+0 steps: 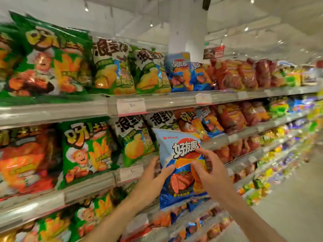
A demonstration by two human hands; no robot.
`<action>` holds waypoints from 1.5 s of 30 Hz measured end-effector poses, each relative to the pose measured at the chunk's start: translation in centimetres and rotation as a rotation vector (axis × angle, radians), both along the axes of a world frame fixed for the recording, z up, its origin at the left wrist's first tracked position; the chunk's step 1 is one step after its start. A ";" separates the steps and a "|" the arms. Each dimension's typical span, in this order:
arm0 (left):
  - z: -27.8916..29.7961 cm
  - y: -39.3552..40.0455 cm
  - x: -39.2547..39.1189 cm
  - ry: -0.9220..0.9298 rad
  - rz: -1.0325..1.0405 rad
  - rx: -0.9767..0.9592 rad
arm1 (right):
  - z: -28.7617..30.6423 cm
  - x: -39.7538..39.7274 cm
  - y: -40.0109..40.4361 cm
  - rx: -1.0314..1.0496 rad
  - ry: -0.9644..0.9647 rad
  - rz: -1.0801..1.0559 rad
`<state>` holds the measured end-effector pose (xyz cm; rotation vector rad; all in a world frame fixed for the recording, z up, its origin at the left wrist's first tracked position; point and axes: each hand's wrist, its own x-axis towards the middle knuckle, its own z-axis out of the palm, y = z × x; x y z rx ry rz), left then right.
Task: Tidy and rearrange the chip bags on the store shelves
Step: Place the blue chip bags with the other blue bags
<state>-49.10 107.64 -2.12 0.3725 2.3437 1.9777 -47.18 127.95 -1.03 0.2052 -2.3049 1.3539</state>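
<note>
A blue chip bag (180, 172) with a steak picture is upright in front of the middle shelf. My left hand (153, 177) grips its left edge, thumb across the front and fingers behind. My right hand (208, 170) holds its right side, fingers curled over the front. Behind it stand black-and-green chip bags (134, 140) on the middle shelf (87, 186). More blue bags of the same kind (181, 74) stand on the top shelf (157, 102), and another (208, 121) on the middle shelf to the right.
Green bags (83, 151) and orange bags (24, 163) fill the shelves at left; red bags (232, 75) run off to the right. Price tags (131, 106) hang on the shelf rails. The aisle floor (293, 198) lies at right. A white pillar (187, 27) rises behind.
</note>
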 end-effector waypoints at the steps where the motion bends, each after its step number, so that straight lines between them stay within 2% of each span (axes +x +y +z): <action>1: -0.2 1.0 -1.8 0.003 -0.009 -0.016 | 0.2 -1.3 1.2 0.007 -0.008 -0.013; 6: 1.0 6.4 -7.8 0.020 -0.044 0.059 | 1.5 -7.3 5.7 0.049 0.007 -0.052; 10: 1.8 8.7 -10.7 0.029 -0.016 0.110 | 1.7 -11.1 7.5 0.024 -0.005 -0.001; 17: 1.3 9.5 -13.7 0.055 0.255 0.082 | 2.5 -17.0 8.5 -0.013 -0.006 0.202; 20: 1.4 10.3 -14.1 0.081 0.332 0.041 | 3.3 -21.0 10.2 -0.114 0.041 0.139; 22: 1.5 11.2 -14.3 0.097 0.389 0.016 | 3.1 -24.9 12.4 -0.046 0.035 0.040; 25: 1.6 13.0 -14.2 0.103 0.501 0.027 | 1.6 -29.9 15.2 0.202 -0.053 -0.025; 27: 1.7 14.2 -14.2 0.113 0.572 0.026 | 0.6 -32.0 16.0 0.324 -0.133 0.028; 31: 1.7 16.4 -14.1 0.117 0.678 -0.017 | -0.1 -33.6 16.3 0.381 -0.249 0.189; 34: 1.9 17.6 -13.6 0.115 0.738 0.039 | 0.0 -33.9 16.3 0.297 -0.293 0.292; 39: 1.6 18.6 -12.5 0.117 0.779 0.032 | 0.3 -34.2 16.2 0.078 -0.239 0.329; 45: 1.8 18.9 -12.1 0.152 0.815 0.027 | 2.2 -34.4 17.7 0.064 -0.172 0.331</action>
